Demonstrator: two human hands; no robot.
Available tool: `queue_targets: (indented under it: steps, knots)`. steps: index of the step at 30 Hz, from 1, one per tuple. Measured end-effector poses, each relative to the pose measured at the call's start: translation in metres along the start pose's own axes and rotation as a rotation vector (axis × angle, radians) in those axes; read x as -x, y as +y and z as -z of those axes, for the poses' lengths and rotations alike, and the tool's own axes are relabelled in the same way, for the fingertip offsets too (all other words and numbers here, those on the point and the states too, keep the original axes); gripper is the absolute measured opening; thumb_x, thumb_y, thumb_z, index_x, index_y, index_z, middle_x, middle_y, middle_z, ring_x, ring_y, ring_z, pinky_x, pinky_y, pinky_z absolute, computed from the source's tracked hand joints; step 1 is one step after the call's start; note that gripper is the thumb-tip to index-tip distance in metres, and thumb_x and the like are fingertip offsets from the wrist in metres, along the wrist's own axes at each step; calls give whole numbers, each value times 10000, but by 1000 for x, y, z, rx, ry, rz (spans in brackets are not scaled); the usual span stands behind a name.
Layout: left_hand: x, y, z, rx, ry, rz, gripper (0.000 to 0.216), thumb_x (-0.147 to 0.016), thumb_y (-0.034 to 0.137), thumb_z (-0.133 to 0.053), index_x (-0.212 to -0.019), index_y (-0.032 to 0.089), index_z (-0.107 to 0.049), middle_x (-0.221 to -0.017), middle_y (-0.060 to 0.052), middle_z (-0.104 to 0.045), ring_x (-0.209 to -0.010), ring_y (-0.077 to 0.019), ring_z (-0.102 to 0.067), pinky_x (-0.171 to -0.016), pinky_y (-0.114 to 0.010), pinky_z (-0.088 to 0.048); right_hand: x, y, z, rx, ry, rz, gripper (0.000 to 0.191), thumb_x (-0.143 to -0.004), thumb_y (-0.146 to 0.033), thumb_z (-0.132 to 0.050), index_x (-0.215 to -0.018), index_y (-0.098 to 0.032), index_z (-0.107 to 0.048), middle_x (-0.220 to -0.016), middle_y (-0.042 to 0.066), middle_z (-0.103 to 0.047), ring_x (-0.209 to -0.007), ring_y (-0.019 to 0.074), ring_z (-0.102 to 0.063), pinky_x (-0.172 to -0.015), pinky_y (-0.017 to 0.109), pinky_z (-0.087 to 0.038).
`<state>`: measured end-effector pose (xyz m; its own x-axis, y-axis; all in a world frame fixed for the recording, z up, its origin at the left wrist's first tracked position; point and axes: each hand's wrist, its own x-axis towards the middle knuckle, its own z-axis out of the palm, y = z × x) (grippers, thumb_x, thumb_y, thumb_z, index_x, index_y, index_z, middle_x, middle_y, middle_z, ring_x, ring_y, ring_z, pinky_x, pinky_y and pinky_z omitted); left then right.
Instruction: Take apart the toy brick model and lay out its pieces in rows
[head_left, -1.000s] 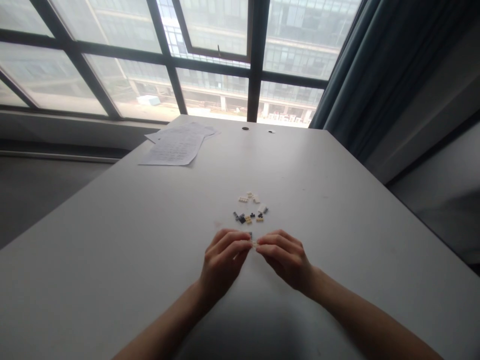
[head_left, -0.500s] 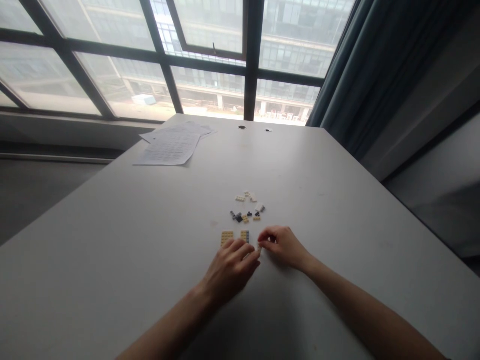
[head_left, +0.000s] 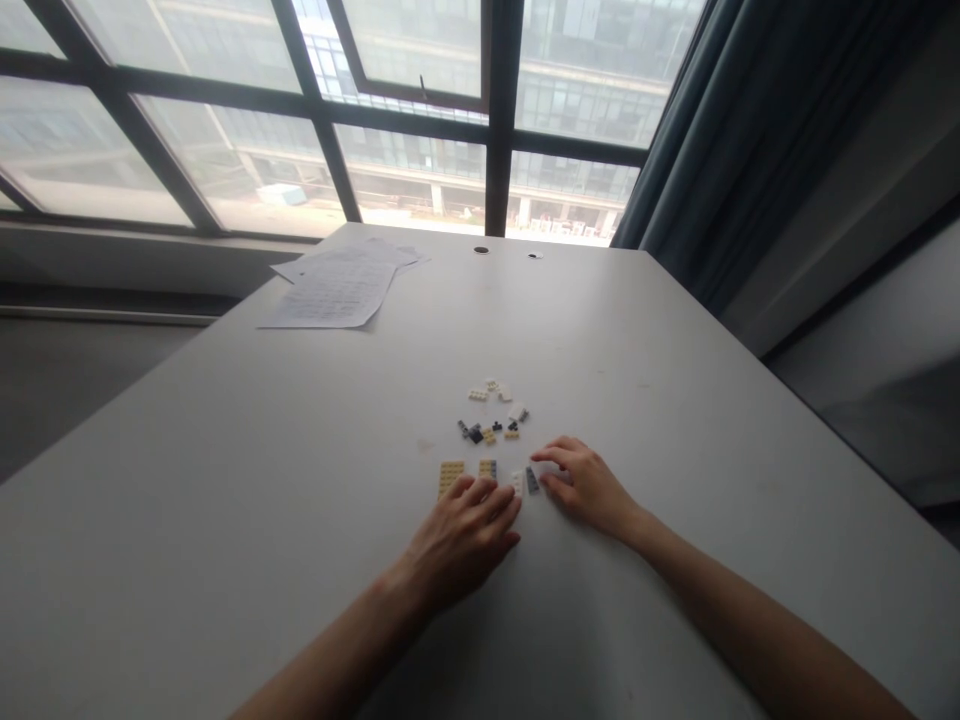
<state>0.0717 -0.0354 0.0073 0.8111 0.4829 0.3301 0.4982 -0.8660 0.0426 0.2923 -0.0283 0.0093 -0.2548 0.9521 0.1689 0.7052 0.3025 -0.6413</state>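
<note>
My left hand (head_left: 469, 528) lies palm down on the table, fingers stretched out over the near edges of the building bricks. Beneath and beyond its fingers are a tan brick plate (head_left: 451, 475) and a smaller tan and blue-grey brick piece (head_left: 487, 468), both partly covered. A narrow white brick piece (head_left: 517, 481) stands at its fingertips, seemingly touched by them. Just to the right of that, a dark grey brick plate (head_left: 532, 480) lies on the table. My right hand (head_left: 589, 485) is beside this grey plate, thumb and fingers apart with nothing visible between them.
Beyond my hands lie loose bricks: dark ones (head_left: 475, 433), tan ones (head_left: 489, 436) and white ones (head_left: 478, 395). Printed papers (head_left: 330, 290) rest at the far left of the white table (head_left: 225, 480). Two round holes sit near the far edge, before a window.
My right hand has let go of the small piece near my left fingertips and drawn back right with its fingers parted. The white piece and grey plate now show between the hands.
</note>
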Motion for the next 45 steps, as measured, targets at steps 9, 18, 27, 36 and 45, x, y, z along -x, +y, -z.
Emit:
queue_targets:
  steps: [9, 18, 27, 36, 45]
  knots:
    - [-3, 1, -1, -22, -42, -1, 332, -898, 312, -557, -1197, 169, -534, -1172, -78, -608, -1008, -226, -534, -875, -387, -366, 12, 0, -9, 53, 6, 34, 239, -802, -129, -629, -1025, -206, -667, -1036, 57, -601, -984, 199, -537, -918, 341, -440]
    - [-4, 2, 1, -57, -27, -9, 325, -909, 335, -538, -1189, 171, -557, -1171, -86, -613, -999, -221, -537, -865, -369, -367, 12, -2, -12, 117, 50, 28, 207, -797, -166, -661, -1000, -197, -638, -1010, 58, -603, -971, 210, -533, -904, 354, -442]
    - [3, -11, 6, -53, 366, 96, 207, -867, 225, -597, -1067, 178, -621, -1044, -58, -681, -882, -211, -556, -774, -358, -401, 10, 1, -8, 108, 45, 31, 337, -779, -216, -697, -1109, -194, -634, -1084, 71, -604, -1029, 219, -521, -949, 366, -428]
    - [4, -25, 5, 32, 510, 320, 86, -842, 199, -615, -916, 202, -660, -932, -41, -692, -837, -204, -549, -773, -359, -413, 9, 0, -11, 101, -11, 40, 287, -794, -238, -694, -1079, -222, -661, -1085, 64, -603, -1022, 215, -524, -941, 366, -431]
    - [5, -22, 2, 19, 505, 251, 128, -826, 170, -628, -948, 202, -652, -934, -41, -691, -847, -202, -554, -778, -352, -421, 4, -11, -12, 199, 37, 10, 314, -804, -365, -693, -1060, -188, -654, -1034, 77, -612, -985, 228, -529, -903, 359, -432]
